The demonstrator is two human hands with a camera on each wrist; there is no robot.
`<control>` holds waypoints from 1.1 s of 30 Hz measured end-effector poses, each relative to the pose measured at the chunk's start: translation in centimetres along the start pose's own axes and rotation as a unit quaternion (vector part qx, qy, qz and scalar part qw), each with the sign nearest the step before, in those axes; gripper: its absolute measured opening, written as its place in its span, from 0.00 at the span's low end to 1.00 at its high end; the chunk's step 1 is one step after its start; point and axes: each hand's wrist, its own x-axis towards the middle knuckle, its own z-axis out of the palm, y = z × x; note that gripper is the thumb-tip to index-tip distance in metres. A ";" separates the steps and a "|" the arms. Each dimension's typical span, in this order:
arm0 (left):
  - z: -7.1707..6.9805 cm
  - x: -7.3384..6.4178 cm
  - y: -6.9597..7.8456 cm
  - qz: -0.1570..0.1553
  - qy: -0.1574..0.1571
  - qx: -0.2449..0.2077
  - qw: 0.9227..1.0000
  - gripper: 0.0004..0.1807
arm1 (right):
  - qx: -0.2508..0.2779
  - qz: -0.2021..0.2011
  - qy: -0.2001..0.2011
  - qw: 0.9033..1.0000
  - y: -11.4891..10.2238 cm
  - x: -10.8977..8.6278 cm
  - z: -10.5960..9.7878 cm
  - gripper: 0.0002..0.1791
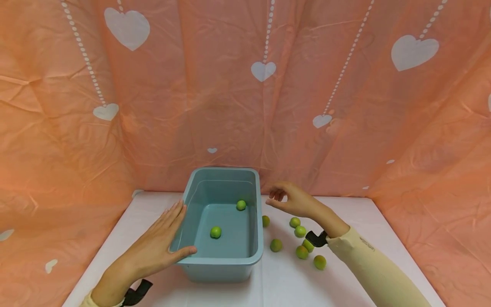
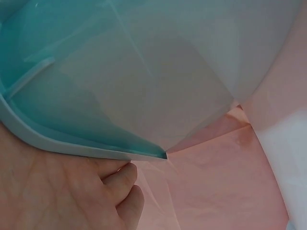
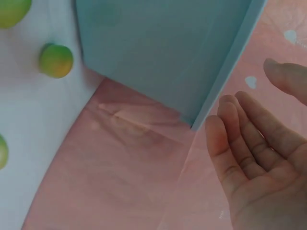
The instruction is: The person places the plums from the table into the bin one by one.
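My left hand (image 1: pixel 155 241) rests along the left rim of a blue-grey plastic bin (image 1: pixel 218 273), fingers straight and thumb over the near corner. In the left wrist view the palm (image 2: pixel 53 191) lies against the rim (image 2: pixel 72 148). My right hand (image 1: pixel 293 201) hovers just beyond the bin's right side, its fingers loosely bent with nothing between them. The right wrist view shows those fingers (image 3: pixel 249 153) apart from the thumb. Inside the bin lie two small round green fruits, one fruit (image 1: pixel 215 232) near the middle, another fruit (image 1: pixel 241 205) towards the far right.
Several more green fruits lie on the white tabletop (image 1: pixel 276 281) right of the bin. One fruit (image 1: pixel 266 221) is close by its wall; another fruit (image 1: pixel 320 262) lies nearer the front. Pink cloth (image 1: pixel 230 106) with white hearts hangs behind and at both sides.
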 end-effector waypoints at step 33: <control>0.0 0.0 0.0 0.000 0.000 0.006 1.000 0.60 | -0.039 0.077 0.048 0.995 6.3 -7.4 1.8 0.09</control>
